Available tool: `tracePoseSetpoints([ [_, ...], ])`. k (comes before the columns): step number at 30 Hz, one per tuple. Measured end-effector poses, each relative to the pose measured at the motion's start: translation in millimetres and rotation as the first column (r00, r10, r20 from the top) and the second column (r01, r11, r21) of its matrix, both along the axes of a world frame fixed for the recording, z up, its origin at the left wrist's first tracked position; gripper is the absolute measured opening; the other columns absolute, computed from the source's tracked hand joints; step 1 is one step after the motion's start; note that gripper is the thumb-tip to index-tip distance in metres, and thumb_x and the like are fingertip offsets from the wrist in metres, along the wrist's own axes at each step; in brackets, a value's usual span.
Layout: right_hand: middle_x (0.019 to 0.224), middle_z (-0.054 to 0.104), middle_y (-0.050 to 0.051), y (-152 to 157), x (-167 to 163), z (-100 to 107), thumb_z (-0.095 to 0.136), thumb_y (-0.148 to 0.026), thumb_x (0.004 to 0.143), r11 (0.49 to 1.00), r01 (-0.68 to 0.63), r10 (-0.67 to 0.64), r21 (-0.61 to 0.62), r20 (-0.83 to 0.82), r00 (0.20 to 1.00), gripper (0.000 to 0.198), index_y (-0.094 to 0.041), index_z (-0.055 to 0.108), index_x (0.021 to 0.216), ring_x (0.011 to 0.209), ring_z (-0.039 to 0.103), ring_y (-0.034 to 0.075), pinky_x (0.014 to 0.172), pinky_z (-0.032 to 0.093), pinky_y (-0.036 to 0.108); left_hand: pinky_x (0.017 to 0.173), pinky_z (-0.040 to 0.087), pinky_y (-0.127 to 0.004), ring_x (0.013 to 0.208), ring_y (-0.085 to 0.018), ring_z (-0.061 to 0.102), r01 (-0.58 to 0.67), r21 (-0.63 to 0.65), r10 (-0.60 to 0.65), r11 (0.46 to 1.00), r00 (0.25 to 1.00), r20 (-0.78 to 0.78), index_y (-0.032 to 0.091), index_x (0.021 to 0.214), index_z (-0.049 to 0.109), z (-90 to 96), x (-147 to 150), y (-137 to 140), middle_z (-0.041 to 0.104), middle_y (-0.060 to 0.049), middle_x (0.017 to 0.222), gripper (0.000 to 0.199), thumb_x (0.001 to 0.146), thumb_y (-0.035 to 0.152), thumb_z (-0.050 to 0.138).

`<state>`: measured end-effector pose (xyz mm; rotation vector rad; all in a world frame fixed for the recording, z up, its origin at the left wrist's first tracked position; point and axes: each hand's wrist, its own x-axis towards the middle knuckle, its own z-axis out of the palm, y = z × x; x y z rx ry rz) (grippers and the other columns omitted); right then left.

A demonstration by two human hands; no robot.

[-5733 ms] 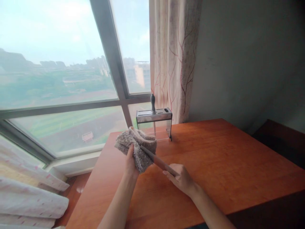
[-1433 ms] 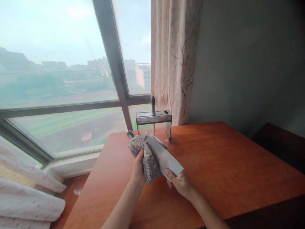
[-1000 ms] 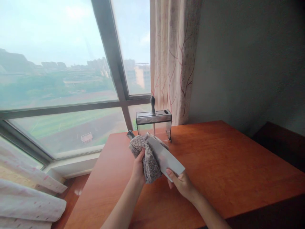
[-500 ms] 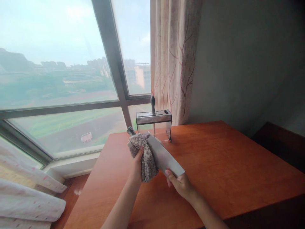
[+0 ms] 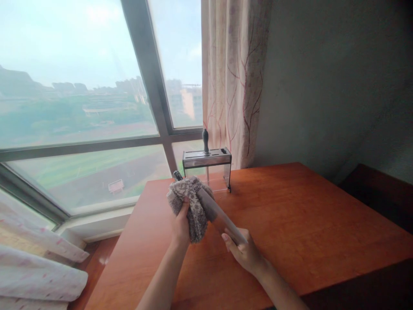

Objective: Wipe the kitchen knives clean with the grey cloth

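While the left hand (image 5: pixel 180 226) is closed around one grey, fluffy cloth (image 5: pixel 189 202), the right hand (image 5: pixel 243 254) pinches the near end of one broad knife blade (image 5: pixel 219 217) between thumb and fingers. Both hands hold their items above the table (image 5: pixel 306 215), near its left edge and just in front of the knife rack (image 5: pixel 207 163).

Count: one cloth, one knife in hand, one rack, one further handle (image 5: pixel 205 141) standing upright in the rack's top slots.

Materials and shapes: the cloth is thick-piled and bunched, wrapped around the far part of the blade. The blade is flat, grey and matte, seen almost edge-on, running from far left to near right. A dark, rounded handle end (image 5: pixel 177 175) projects from the far side of the cloth. The rack has a metal top plate with slots and clear side walls; it stands at the far edge of the table, against the window frame (image 5: pixel 155 107). The table is smooth, reddish-brown wood.

Edges and room: the table's left edge runs just beside the left forearm. To the right of the hands, the tabletop is open up to the wall (image 5: pixel 338 86). A patterned curtain (image 5: pixel 234 82) hangs behind the rack, on its right.
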<state>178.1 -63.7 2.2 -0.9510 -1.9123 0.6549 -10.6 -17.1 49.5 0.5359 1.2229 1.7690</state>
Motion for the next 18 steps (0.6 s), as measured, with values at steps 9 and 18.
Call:
tracePoseSetpoints([
  [9,0.058,0.05,0.0,-1,0,-10,0.037,-0.033,0.097,0.981,-0.057,0.012,0.183,0.239,0.971,0.037,-0.018,0.055,0.068,0.054,0.048,0.012,0.054,0.027,0.027,0.07,0.056,-0.029,0.078,-0.016,0.065,-0.392,0.09,0.377,0.915,0.915,0.146,0.012,0.102,0.066,16.3,-29,13,0.069,-0.005,0.095,0.037,0.074,0.036,0.07],
  [18,0.059,0.051,0.001,1,-2,-10,0.038,-0.029,0.097,0.976,0.004,-0.055,0.217,0.226,0.973,0.034,-0.018,0.054,0.07,0.053,0.048,0.012,0.055,0.028,0.027,0.078,0.056,-0.036,0.087,-0.022,0.068,-0.078,-0.058,0.085,0.995,0.988,0.131,0.015,0.108,0.066,5.5,3,0,0.071,-0.008,0.099,0.04,0.077,0.04,0.069],
])
